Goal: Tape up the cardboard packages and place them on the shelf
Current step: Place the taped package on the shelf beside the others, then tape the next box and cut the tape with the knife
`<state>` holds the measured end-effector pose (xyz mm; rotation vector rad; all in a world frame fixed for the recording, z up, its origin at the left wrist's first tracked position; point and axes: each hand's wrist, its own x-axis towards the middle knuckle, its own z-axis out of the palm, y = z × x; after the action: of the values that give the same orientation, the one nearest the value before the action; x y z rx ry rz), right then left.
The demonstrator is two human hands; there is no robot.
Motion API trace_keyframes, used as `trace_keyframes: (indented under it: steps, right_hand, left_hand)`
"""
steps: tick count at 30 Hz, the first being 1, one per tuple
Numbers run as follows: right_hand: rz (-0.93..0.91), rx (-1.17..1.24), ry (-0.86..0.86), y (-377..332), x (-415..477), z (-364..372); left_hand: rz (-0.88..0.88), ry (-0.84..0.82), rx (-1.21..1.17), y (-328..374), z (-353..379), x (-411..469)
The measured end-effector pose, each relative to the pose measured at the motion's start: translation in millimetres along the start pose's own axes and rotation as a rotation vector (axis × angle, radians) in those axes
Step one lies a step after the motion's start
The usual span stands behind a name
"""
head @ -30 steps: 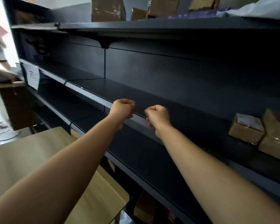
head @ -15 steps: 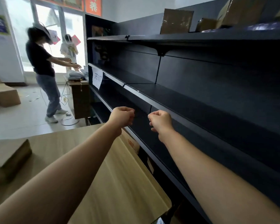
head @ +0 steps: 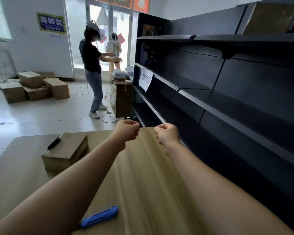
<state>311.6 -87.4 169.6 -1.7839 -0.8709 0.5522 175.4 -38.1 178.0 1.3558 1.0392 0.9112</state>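
Head view, hands: the left hand (head: 126, 131) and right hand (head: 167, 134) are held out over the far end of the desk (head: 143, 175), near each other but apart. Each grip is curled into a fist and holds nothing.
Head view, box: one brown cardboard box (head: 64, 152) sits flat on the left part of the desk, well apart from both hands. A dark pen (head: 54, 142) lies across its top near the far corner.
Handling: the box is low and flat with crisp edges, so it is probably stiff and fairly light. Its plain card should not be slippery. What is inside cannot be told.
Where to take hold: probably the two short sides, one hand on each, after the pen is lifted off.
Shelf: the dark shelf (head: 227, 106) runs along the right of the desk, with a white paper sign (head: 145, 80) hanging from one edge.
Tools: a blue knife (head: 98, 217) lies on the near desk between the forearms. No tape roll is in view.
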Motion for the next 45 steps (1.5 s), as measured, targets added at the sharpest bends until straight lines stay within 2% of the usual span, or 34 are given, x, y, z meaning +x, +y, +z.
trace_keyframes:
  steps: [13, 19, 28, 39, 45]
  right_hand:
    - [0.000, -0.042, -0.217, -13.0, 9.1, 139.3]
    - [0.003, -0.045, -0.372, -17.4, 28.8, 188.8]
    - [-0.013, -0.080, -0.537, -16.7, 51.9, 253.3]
    - [0.035, -0.209, -0.664, 1.3, 78.4, 347.3]
    - [0.040, -0.338, -0.688, 24.8, 100.1, 396.1]
  left_hand:
    - [-0.119, 0.221, -0.027, -52.5, -126.6, 36.9]
    - [-0.154, 0.346, -0.039, -68.7, -163.4, 52.1]
    - [-0.227, 0.572, 0.065, -109.5, -212.6, 71.7]
    - [-0.378, 0.682, 0.122, -171.1, -272.5, 108.3]
    - [-0.521, 0.692, 0.240, -209.4, -299.6, 132.6]
